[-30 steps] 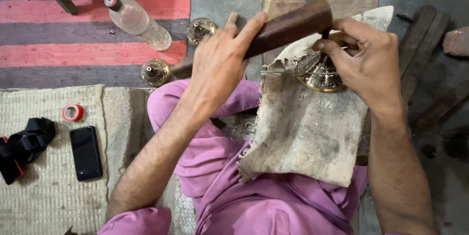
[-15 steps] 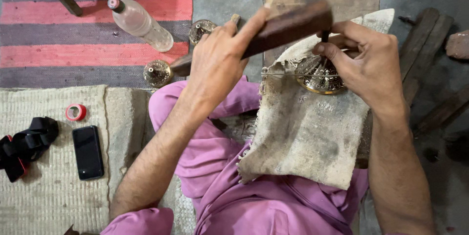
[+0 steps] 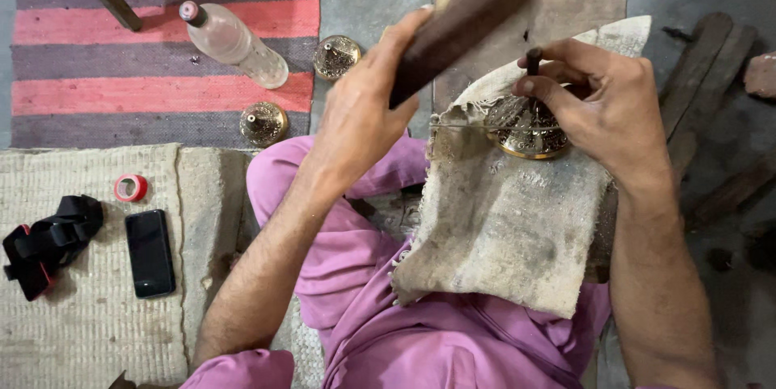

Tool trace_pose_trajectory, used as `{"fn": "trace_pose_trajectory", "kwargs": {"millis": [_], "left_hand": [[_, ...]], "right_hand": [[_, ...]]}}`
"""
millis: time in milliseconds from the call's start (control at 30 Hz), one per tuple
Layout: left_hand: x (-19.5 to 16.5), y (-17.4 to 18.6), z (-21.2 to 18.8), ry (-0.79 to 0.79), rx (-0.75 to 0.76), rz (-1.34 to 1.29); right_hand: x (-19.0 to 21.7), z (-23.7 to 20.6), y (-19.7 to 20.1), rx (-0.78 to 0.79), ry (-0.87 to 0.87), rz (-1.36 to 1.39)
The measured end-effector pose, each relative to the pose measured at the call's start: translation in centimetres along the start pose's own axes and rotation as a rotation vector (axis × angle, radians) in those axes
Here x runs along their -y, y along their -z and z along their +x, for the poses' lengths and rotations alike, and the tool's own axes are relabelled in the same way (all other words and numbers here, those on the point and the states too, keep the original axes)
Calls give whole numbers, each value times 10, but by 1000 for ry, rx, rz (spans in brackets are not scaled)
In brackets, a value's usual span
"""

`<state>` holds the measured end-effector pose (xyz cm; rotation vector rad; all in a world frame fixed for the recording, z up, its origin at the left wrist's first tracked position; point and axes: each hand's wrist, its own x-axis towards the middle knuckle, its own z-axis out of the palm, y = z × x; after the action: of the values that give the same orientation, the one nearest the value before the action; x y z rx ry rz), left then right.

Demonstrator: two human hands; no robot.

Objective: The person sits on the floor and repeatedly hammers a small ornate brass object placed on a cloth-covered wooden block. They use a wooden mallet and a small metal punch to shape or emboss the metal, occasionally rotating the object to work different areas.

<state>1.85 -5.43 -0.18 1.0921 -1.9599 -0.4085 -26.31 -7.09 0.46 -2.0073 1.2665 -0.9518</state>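
Gripping a wooden block (image 3: 461, 29) raised in our left hand (image 3: 364, 114), our right hand (image 3: 606, 106) pinches a punch (image 3: 533, 62) upright on the brass piece (image 3: 525, 126); a squarely aimed strike seems due.

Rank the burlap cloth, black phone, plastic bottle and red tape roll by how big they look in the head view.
1. burlap cloth
2. plastic bottle and black phone: look alike, not ranked
3. red tape roll
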Motion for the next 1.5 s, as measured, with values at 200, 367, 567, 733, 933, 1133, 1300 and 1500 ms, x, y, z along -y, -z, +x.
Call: {"fn": "trace_pose_trajectory", "kwargs": {"millis": [200, 367, 567, 733, 933, 1133, 1300, 1500], "left_hand": [[2, -4, -1, 98, 100, 253], [0, -5, -1, 126, 143, 360], [-4, -5, -2, 60, 81, 429], [-8, -4, -2, 116, 131, 385], [-18, -6, 1, 72, 101, 399], [-24, -5, 6, 129, 120, 359], [-22, -8, 12, 22, 18, 72], [-21, -6, 14, 118, 145, 310]], "right_hand": [[-3, 3, 2, 31, 37, 48], [-6, 1, 5, 33, 7, 119], [-10, 3, 7, 75, -26, 144], [-18, 5, 11, 101, 60, 187], [-28, 8, 13, 126, -32, 206], [-41, 9, 16, 174, -6, 359], [-52, 11, 19, 194, 71, 263], [-60, 14, 20, 232, 86, 375]]}}
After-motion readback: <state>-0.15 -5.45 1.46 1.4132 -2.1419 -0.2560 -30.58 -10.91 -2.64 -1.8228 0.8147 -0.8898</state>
